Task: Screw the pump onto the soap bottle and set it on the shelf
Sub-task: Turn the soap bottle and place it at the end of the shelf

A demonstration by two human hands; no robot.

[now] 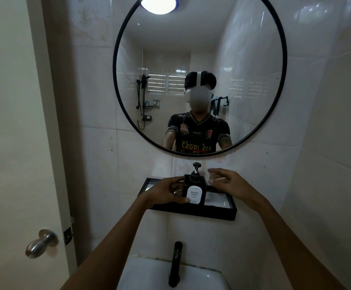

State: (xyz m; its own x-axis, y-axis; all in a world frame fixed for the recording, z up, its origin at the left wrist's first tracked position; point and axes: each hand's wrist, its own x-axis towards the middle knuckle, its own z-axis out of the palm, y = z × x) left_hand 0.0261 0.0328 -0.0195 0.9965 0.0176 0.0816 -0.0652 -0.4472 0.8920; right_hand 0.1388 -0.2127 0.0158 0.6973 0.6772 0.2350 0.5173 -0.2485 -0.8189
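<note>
Your two bare forearms reach forward from the bottom of the view, over a white sink (149,275) with a black tap (175,264) standing at its back edge. Your left hand (166,192) is wrapped around the left side of a dark, square soap bottle (194,192), fingers behind it and thumb across the lower front, beside a white label reading "HAND SOAP". On the bottle's neck sits the black pump (196,170), upright, its round head at the top. Whether it is screwed fully down you cannot tell. The bottle is over the middle of a black-rimmed shelf (212,213) fixed to the tiled wall; your hand hides its base, so whether it rests on the shelf is unclear. Your right hand (224,181) is open and empty, fingers loosely spread and slightly blurred, just right of the pump and not touching it. Above the shelf hangs a round black-framed mirror (199,76), reflecting you in a dark jersey. A door with a metal knob (40,243) stands at the left.
</note>
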